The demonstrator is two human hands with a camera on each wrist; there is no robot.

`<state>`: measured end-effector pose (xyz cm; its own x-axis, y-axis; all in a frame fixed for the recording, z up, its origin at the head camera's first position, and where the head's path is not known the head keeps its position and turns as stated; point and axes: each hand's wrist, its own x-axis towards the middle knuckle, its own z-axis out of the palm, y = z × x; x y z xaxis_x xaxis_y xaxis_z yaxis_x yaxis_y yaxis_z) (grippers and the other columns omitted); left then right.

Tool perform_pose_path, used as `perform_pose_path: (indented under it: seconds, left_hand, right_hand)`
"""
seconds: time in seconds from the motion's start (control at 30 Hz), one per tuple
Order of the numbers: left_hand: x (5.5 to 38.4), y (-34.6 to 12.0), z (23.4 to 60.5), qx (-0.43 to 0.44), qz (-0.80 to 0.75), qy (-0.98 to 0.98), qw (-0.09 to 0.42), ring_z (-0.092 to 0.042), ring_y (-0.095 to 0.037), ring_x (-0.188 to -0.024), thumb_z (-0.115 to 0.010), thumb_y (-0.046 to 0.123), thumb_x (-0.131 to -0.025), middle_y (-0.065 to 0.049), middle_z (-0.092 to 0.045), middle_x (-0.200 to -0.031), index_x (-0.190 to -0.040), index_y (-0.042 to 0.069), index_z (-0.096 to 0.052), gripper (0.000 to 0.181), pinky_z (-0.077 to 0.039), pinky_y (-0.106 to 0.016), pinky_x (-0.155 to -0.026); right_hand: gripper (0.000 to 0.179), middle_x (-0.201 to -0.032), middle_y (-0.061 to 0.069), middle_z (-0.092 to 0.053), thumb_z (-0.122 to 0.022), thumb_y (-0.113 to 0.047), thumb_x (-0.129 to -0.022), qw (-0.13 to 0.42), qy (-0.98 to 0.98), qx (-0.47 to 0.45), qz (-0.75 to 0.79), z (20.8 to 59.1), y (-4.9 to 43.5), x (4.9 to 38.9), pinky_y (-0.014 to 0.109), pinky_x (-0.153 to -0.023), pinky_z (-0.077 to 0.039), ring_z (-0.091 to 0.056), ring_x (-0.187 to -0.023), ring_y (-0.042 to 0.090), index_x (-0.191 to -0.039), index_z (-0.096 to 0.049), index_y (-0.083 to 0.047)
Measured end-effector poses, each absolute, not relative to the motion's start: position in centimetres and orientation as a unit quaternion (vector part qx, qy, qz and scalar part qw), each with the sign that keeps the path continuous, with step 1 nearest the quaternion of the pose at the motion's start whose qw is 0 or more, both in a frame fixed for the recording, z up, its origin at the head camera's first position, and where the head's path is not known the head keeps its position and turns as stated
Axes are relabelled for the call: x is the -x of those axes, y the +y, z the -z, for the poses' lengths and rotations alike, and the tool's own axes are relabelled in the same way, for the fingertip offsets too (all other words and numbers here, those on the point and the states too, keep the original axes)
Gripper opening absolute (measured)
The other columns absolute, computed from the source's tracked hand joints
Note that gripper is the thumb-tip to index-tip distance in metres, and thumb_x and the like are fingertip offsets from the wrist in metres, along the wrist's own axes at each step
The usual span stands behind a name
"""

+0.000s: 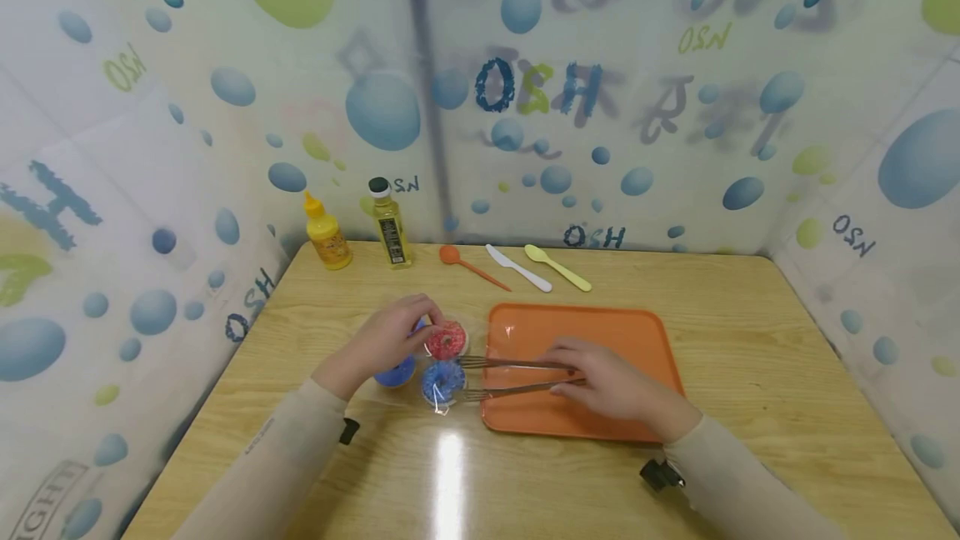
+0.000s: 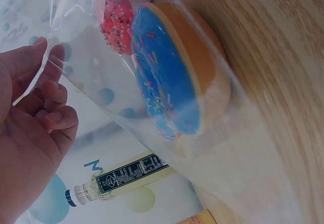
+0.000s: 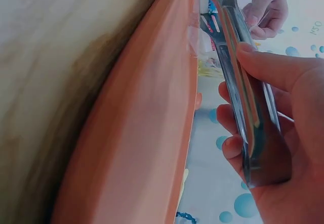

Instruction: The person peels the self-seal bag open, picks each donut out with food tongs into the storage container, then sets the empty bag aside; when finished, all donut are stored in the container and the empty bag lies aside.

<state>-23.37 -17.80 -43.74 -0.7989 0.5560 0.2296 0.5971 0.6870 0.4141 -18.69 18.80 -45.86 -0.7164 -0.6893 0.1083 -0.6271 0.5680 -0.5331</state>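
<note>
A clear plastic bag with several toy-like doughnuts inside lies left of the orange tray. My left hand pinches the bag's upper edge between thumb and fingers. In the left wrist view a blue doughnut with sprinkles stands closest, a red doughnut behind it. My right hand grips metal tongs over the tray, thumb on one arm and fingers around the other. Their fork-like ends are apart and point left, overlapping the bag beside the red doughnut and a blue one in the head view.
Behind the bag stand a yellow squeeze bottle and an oil bottle with a dark cap. An orange spoon, a white knife and a yellow-green spoon lie behind the tray. Patterned sheets enclose the wooden table.
</note>
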Motion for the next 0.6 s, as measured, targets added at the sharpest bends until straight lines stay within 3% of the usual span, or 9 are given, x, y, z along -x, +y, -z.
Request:
perform_pose_path:
  seconds: [0.6]
  left_hand:
    - [23.4, -17.7, 43.8, 0.294, 0.249, -0.922, 0.030, -0.066, -0.020, -0.100, -0.069, 0.010, -0.099, 0.003, -0.067, -0.103, -0.102, 0.016, -0.066, 0.007, -0.055, -0.043, -0.087]
  right_hand:
    - [0.037, -0.124, -0.005, -0.064, -0.073, -0.025, -0.098, 0.023, 0.885, 0.345, 0.310, 46.8, 21.3, 17.1, 0.025, -0.078, -0.058, -0.061, -0.091, 0.006, -0.134, -0.066, -0.021]
